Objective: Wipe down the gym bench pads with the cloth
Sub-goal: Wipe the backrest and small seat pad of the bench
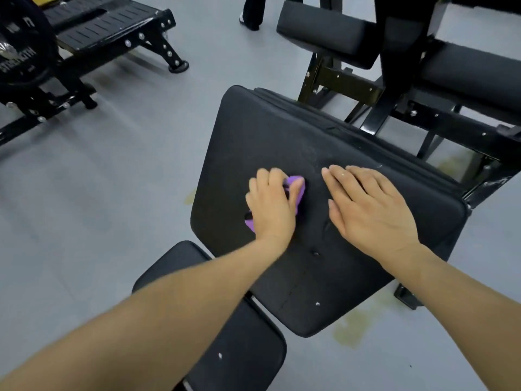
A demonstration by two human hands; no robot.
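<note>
A large black bench pad [270, 136] fills the middle of the head view, worn and scuffed with small tears. My left hand [272, 206] grips a purple cloth [296, 187] bunched under its curled fingers and presses it on the pad's left-centre. My right hand [366, 207] lies flat on the pad just to the right, fingers straight and together, holding nothing. A smaller black seat pad [239, 342] sits below the large one, partly hidden by my left forearm.
Black frame bars [375, 108] and two more black pads [324, 32] stand behind the bench at the upper right. Another black machine [93, 32] with a weight plate [19, 60] is at the upper left. Someone's dark trouser legs [253, 9] stand on the grey floor [112, 179].
</note>
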